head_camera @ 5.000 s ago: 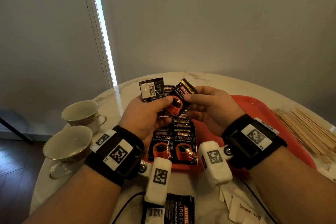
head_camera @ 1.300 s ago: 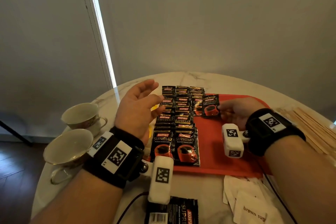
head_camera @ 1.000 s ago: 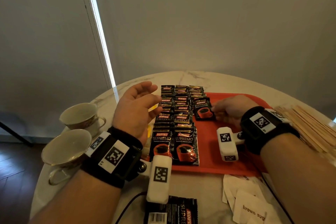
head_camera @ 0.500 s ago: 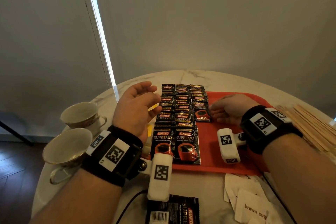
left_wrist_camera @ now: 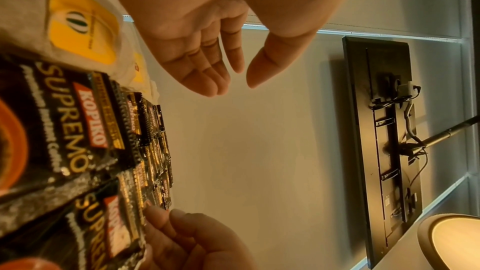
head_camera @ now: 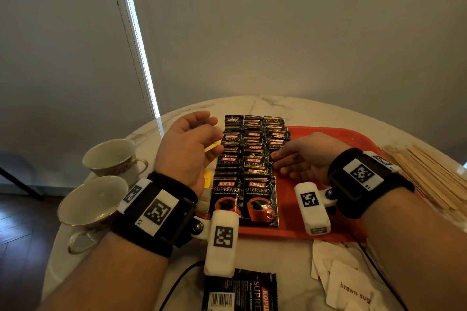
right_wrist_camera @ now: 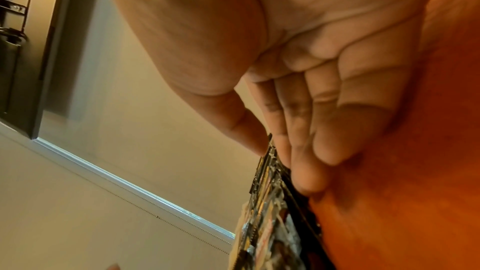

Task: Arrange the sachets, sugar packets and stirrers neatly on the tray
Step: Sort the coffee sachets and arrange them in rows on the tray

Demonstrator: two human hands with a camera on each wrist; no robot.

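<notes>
Left hand (head_camera: pixel 188 145) hovered with its fingers relaxed and spread, holding nothing, just beside the left edge of the sachet rows, with two cups (head_camera: pixel 101 184) standing on the bench (head_camera: pixel 252 103) further left near its rounded rim. Black coffee sachets (head_camera: pixel 249 166) lay overlapping in three columns along the left part of the red tray (head_camera: pixel 326 139), the far ones reaching past the tray's back edge. Bare red tray showed to the right of the columns. Right hand (head_camera: pixel 302 159) lay low on that bare part, fingers nearly straight, their tips touching the nearest sachet of the right column; whether the thumb pinched it I could not tell. A second earlier that sachet had sat angled and apart from its column; it now lay tucked in line, and five seconds earlier both hands had held one sachet above the tray. Wooden stirrers (head_camera: pixel 429 179) lay heaped off the tray at the far right, cut by the frame. Sugar packets (head_camera: pixel 351 288) and one more sachet (head_camera: pixel 240 290) sat on the near bench, cropped at the bottom edge.
</notes>
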